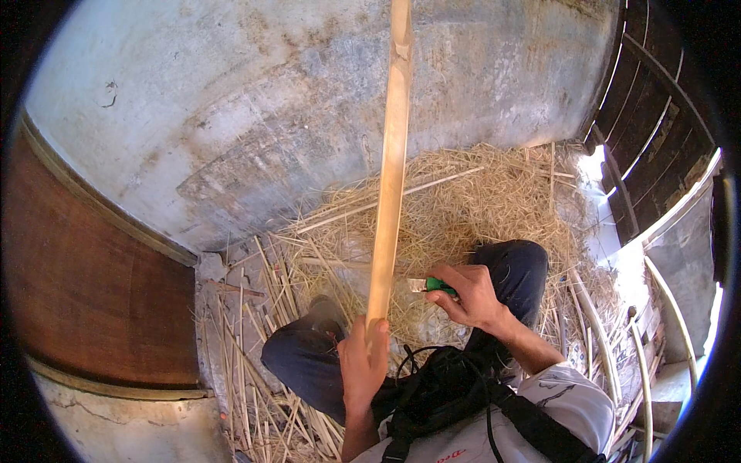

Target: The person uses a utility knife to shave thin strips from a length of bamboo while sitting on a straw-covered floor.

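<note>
A long split bamboo strip stretches from my lap up past the top edge of the view. Around its lower end my left hand is closed, with the thumb against the strip. To the right of the strip, my right hand grips a knife by its green handle. The short pale blade points left toward the bamboo, with a small gap between them. My bent knees lie on both sides of the strip.
Fine bamboo shavings cover the floor ahead. Thin bamboo sticks lie scattered at the left, and longer poles lean at the right. A stained wall rises in front, beside a brown door and a dark slatted panel.
</note>
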Tool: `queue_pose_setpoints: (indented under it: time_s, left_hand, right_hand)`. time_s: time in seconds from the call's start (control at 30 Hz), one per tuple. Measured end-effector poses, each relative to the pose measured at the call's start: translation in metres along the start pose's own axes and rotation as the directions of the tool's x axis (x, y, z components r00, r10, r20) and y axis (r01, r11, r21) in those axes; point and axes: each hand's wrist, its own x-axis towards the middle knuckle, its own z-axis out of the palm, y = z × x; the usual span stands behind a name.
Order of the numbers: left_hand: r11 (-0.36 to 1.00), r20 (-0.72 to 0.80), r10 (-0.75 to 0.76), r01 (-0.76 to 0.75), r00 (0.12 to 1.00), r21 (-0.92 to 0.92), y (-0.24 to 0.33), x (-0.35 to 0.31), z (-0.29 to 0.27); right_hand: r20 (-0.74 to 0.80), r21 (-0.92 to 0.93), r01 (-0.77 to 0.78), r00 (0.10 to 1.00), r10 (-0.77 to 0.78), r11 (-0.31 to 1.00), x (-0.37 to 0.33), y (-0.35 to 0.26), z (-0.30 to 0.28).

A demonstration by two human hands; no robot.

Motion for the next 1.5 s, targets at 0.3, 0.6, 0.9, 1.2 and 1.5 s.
queue_pose_setpoints:
  time_s: [0.3, 0.6, 0.9, 1.2, 1.5]
  left_hand:
    - [0.996, 0.026, 0.04, -0.042, 0.999, 0.081, 0.006, 0.001, 0.002]
    - [0.992, 0.12, -0.101, 0.109, 0.988, -0.061, 0.002, -0.005, 0.001]
    - [0.923, 0.217, -0.225, 0.28, 0.95, -0.266, 0.001, -0.011, -0.004]
    - [0.915, 0.237, -0.242, 0.302, 0.941, -0.266, 0.002, -0.015, -0.007]
    - [0.888, 0.272, -0.287, 0.361, 0.918, -0.283, 0.001, -0.02, -0.014]
  right_hand:
    - [0.072, -0.053, 0.087, 0.994, -0.083, 0.995, 0.004, -0.011, 0.001]
    - [0.052, -0.146, 0.115, 0.993, -0.108, 0.983, 0.006, -0.021, -0.004]
    - [0.039, -0.178, 0.148, 0.989, -0.143, 0.973, 0.008, -0.025, -0.008]
    - [0.016, -0.217, 0.169, 0.985, -0.17, 0.961, 0.011, -0.026, -0.01]
    - [0.02, -0.245, 0.178, 0.984, -0.179, 0.953, 0.012, -0.026, -0.007]
